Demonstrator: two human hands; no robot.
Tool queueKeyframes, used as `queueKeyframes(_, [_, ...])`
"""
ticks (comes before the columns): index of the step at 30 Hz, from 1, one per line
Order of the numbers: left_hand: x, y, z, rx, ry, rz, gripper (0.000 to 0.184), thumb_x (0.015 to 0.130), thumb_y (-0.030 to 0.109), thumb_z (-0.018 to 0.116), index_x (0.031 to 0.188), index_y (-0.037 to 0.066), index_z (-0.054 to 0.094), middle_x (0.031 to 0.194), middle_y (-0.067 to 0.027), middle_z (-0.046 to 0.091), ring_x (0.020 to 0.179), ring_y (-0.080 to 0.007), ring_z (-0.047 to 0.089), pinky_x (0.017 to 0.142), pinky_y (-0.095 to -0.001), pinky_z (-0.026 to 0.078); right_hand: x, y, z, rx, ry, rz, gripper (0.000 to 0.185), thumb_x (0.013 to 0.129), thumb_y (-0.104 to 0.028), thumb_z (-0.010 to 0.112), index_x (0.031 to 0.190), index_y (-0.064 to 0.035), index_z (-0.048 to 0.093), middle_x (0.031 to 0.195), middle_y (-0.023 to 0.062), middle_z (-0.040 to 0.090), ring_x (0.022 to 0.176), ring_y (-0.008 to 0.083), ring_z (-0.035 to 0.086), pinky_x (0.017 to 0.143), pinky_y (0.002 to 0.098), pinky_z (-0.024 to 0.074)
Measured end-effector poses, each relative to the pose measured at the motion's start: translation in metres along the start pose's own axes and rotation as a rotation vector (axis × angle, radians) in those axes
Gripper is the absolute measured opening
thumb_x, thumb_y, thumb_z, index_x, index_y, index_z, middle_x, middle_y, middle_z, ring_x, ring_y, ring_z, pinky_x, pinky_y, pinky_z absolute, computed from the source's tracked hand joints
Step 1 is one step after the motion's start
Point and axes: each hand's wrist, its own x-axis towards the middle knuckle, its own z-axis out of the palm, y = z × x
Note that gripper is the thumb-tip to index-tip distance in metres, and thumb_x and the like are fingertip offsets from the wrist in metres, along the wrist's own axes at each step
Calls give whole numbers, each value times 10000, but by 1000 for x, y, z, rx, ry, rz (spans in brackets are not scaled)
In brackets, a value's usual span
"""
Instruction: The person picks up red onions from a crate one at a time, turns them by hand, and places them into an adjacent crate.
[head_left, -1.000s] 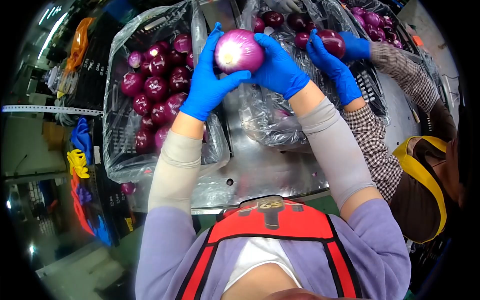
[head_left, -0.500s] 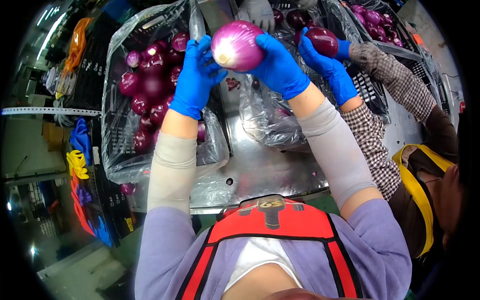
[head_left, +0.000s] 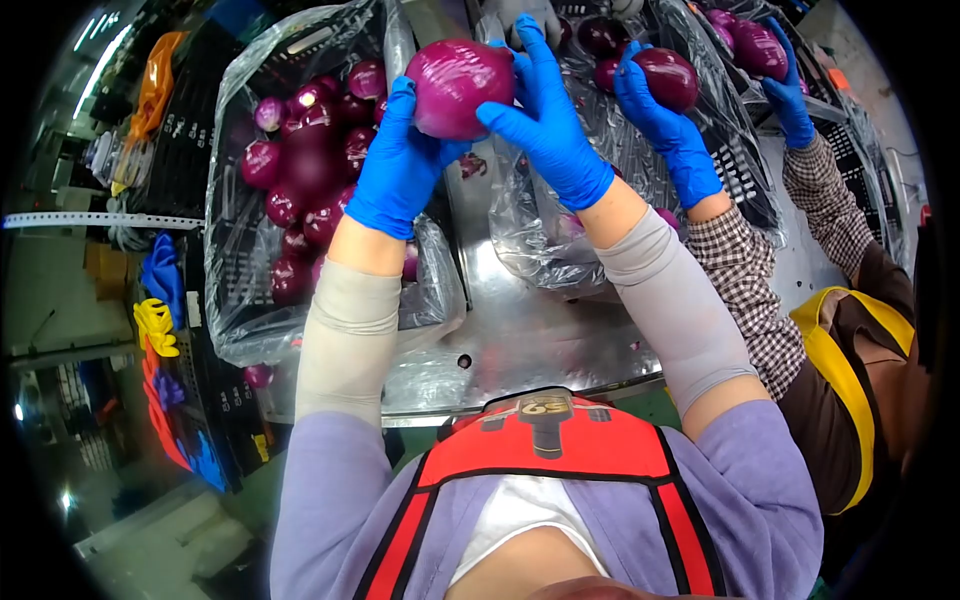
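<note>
The red onion (head_left: 463, 88) is up over the table (head_left: 530, 335), beside the lined crate (head_left: 237, 335), its pale end now turned out of my view. My left hand (head_left: 400, 175), apart from it in the last frame, is back against it, so my grip is two-handed, with my right hand (head_left: 556, 135) clasping the other side. Farther right, a co-worker's far hand (head_left: 793, 108) has moved out to another onion (head_left: 758, 50).

On the table (head_left: 530, 330) before us, we had the left crate (head_left: 240, 250) with onions (head_left: 285, 205) piled in it. The second crate (head_left: 737, 165) stood to its right, and the third crate (head_left: 822, 108) farther right; both held onions. A stray onion (head_left: 258, 376) lay just outside the left crate's near end.
</note>
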Motion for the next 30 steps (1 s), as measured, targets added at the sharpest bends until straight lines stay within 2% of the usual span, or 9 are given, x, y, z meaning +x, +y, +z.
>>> queueKeyframes(2, [4, -4, -8, 24, -12, 73, 662, 885, 502, 539, 1364, 75, 374, 1310, -121, 489, 1177, -253, 506, 962, -381, 457, 2, -5, 1, 173, 69, 147, 932, 786, -224, 744, 1471, -74, 130, 1371, 209, 362, 1234, 270, 430, 1016, 369, 381])
queueKeyframes(3, [6, -5, -10, 49, -23, 147, 666, 869, 471, 588, 1362, 73, 380, 1297, -121, 504, 1170, -239, 513, 962, -365, 450, 1, 0, -1, 76, 77, 162, 698, 896, -340, 587, 1463, -166, 218, 1323, 118, 445, 1174, 215, 488, 968, 369, 426])
queueKeyframes(9, [8, -8, -8, 629, 72, 586, 833, 705, 266, 814, 1355, 18, 355, 1410, -125, 393, 1184, -224, 488, 992, -357, 419, 1, -4, 0, 411, 26, 573, 579, 922, -529, 453, 1375, -173, 393, 1275, 99, 511, 1117, 231, 553, 910, 404, 483])
queueKeyframes(13, [1, -8, -2, 889, 2, 670, 985, 563, 275, 891, 1349, 9, 360, 1453, -126, 346, 1210, -236, 465, 1002, -348, 412, 6, 1, -4, 660, -15, 533, 565, 894, -477, 541, 1278, -68, 477, 1243, 134, 538, 1135, 236, 538, 940, 413, 466])
queueKeyframes(20, [-3, -2, 7, 1043, -100, 741, 1057, 552, 269, 889, 1413, 55, 314, 1437, -124, 358, 1235, -243, 450, 1003, -359, 402, 3, -6, 0, 731, 129, 383, 539, 905, -454, 535, 1252, -44, 489, 1229, 141, 549, 1143, 250, 532, 988, 404, 427])
queueKeyframes(23, [-7, -5, 13, 987, -152, 708, 1169, 530, 257, 903, 1444, 46, 205, 1478, -143, 299, 1234, -258, 449, 982, -376, 433, 3, -9, -3, 686, 183, 396, 506, 903, -430, 541, 1232, -48, 501, 1233, 141, 551, 1129, 259, 544, 982, 401, 434])
queueKeyframes(26, [-12, -15, 10, 602, -161, 417, 1122, 601, 250, 872, 1463, 89, 172, 1440, -138, 356, 1215, -255, 470, 939, -390, 466, 4, -10, -8, 765, 134, 366, 489, 902, -406, 534, 1236, -51, 501, 1224, 141, 561, 1102, 263, 562, 971, 398, 443])
queueKeyframes(28, [-18, -8, 13, 334, -252, -117, 967, 704, 269, 800, 1454, 113, 212, 1368, -119, 432, 1175, -246, 505, 899, -394, 491, 3, -12, -8, 754, 92, 287, 453, 920, -364, 499, 1247, -50, 495, 1209, 140, 574, 1082, 247, 574, 955, 383, 455])
queueKeyframes(30, [-17, -9, 11, 275, -242, -175, 908, 727, 286, 772, 1442, 109, 241, 1329, -109, 463, 1160, -241, 515, 891, -396, 495, 2, -4, -8, 632, 76, 213, 434, 935, -346, 478, 1251, -50, 493, 1208, 138, 574, 1081, 234, 573, 946, 368, 459])
